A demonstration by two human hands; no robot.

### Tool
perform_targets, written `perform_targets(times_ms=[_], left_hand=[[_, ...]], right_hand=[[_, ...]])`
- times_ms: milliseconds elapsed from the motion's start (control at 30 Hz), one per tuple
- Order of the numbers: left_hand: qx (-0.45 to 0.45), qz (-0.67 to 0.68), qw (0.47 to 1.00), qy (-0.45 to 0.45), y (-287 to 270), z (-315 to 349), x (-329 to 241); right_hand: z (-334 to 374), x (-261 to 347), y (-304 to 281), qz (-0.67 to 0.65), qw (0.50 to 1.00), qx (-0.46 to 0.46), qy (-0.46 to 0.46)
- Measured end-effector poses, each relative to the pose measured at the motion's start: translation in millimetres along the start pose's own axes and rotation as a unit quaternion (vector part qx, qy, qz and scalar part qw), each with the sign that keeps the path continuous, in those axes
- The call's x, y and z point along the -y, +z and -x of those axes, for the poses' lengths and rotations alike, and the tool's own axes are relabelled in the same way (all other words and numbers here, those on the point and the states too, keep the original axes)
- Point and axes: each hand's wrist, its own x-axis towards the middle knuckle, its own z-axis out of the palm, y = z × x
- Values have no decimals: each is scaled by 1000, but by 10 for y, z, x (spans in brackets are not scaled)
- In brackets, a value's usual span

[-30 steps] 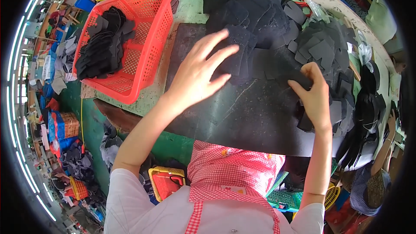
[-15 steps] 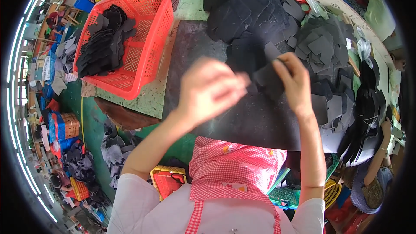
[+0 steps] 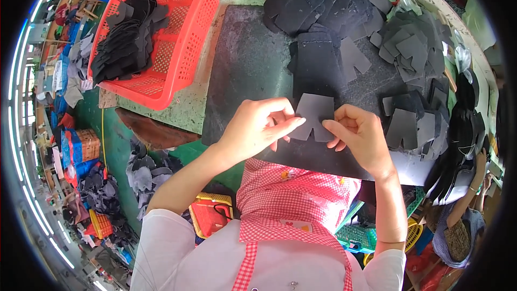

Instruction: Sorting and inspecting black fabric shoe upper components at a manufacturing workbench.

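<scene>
Between my hands is a small dark grey flat cut piece [image 3: 315,109] with a notch in its near edge. My left hand [image 3: 264,128] pinches its left edge between thumb and fingers. On the opposite edge my right hand [image 3: 360,136] is closed the same way, thumb on top. The piece is over a black work board [image 3: 242,64]. Just beyond it lies a stack of larger black pieces [image 3: 319,62], with a loose notched grey piece [image 3: 353,59] beside the stack.
A red perforated basket [image 3: 186,56] with black pieces stands at the left. Heaps of black pieces [image 3: 318,2] and smaller grey pieces [image 3: 412,46] cover the far and right side. Long black strips [image 3: 458,129] hang over the right edge. Another person's arm [image 3: 471,194] shows at far right.
My left hand has come to the piece's left edge and grips it. The right hand has brought the piece nearer and turned it flat to view. The view has shifted slightly.
</scene>
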Motion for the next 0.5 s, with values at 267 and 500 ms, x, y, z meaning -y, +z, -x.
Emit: perform_targets(times_ms=[267, 500], left_hand=[[-14, -174, 985, 18, 22, -77, 150], [-37, -393, 916, 66, 112, -130, -26]], right_hand=[[-82, 17, 50, 124, 991, -54, 21], [-90, 80, 102, 327, 936, -124, -43]])
